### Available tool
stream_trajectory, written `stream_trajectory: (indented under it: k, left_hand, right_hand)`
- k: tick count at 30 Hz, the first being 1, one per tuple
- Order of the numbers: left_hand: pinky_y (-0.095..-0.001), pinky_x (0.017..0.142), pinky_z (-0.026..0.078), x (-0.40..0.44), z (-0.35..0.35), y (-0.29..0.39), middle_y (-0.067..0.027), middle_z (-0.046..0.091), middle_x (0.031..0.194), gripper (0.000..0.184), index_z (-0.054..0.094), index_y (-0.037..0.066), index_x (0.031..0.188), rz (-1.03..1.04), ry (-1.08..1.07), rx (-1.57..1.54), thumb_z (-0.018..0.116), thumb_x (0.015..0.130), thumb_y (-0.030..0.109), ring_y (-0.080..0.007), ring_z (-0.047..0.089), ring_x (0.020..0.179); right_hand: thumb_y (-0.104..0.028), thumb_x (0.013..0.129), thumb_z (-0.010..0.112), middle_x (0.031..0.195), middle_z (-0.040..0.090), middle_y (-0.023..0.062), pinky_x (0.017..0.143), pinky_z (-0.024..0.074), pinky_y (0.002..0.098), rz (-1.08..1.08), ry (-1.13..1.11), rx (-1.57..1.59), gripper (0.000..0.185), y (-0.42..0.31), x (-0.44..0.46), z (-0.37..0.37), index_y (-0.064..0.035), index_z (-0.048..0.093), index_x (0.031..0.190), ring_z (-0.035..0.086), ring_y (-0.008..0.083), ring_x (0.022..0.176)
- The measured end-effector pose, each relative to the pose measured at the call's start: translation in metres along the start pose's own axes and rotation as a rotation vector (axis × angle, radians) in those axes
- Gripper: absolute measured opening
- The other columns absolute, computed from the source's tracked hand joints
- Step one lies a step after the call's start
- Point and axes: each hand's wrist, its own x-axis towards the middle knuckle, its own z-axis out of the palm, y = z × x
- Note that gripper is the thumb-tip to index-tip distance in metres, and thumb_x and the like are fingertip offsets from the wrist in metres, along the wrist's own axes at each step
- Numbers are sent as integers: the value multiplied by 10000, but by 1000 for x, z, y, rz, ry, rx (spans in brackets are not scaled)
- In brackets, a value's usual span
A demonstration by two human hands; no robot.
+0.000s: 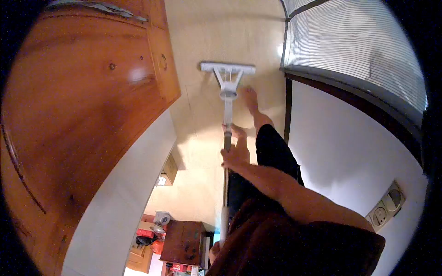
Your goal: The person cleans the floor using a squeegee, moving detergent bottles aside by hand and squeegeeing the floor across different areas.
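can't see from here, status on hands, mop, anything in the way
Right hand, left hand on pole. Mop head on floor. Front foot close behind it.

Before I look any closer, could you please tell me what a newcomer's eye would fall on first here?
Probably the pale mop, running up the middle of the view, its wide head on the light floor and the right hand gripping its pole. Next might come the glossy reddish-brown wood panelling filling the upper left, then the striped whitish panel at upper right.
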Motion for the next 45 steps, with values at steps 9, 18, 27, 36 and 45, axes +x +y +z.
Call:
stream_trajectory:
  k: [9,18,27,36,45]
  left_hand:
    - [-432,635,497,100,43,24,-209,655,758,408,635,-3,871,255,113,-42,696,746,381,-339,660,732]
    - [-367,658,482,102,37,382,-141,625,777,366,567,-30,1001,555,-149,-520,568,871,312,-225,591,676]
    - [-448,716,479,61,57,189,-252,638,906,443,578,-53,994,164,17,64,585,850,366,-361,632,849]
    - [-459,700,485,-4,45,84,-242,643,871,465,593,-38,942,10,48,103,609,825,411,-385,633,816]
    - [-439,693,482,77,95,330,-224,621,788,445,567,-38,977,562,-10,-228,602,839,384,-376,617,774]
  right_hand:
    - [-181,880,526,637,523,7,343,398,296,-287,66,202,100,-93,78,-49,-82,520,889,456,128,401]
    - [-372,879,543,641,489,63,422,495,399,-465,81,155,311,-410,249,-229,-69,495,831,539,223,494]
    - [-270,897,538,701,507,53,569,494,382,-283,93,39,189,-154,102,-148,-88,512,854,535,197,610]
    - [-196,865,525,771,540,63,734,482,358,-267,-96,730,181,-13,88,-87,-69,547,991,542,181,747]
    - [-312,868,549,547,556,96,471,502,350,-388,250,-63,350,-332,159,-259,-12,566,689,582,208,480]
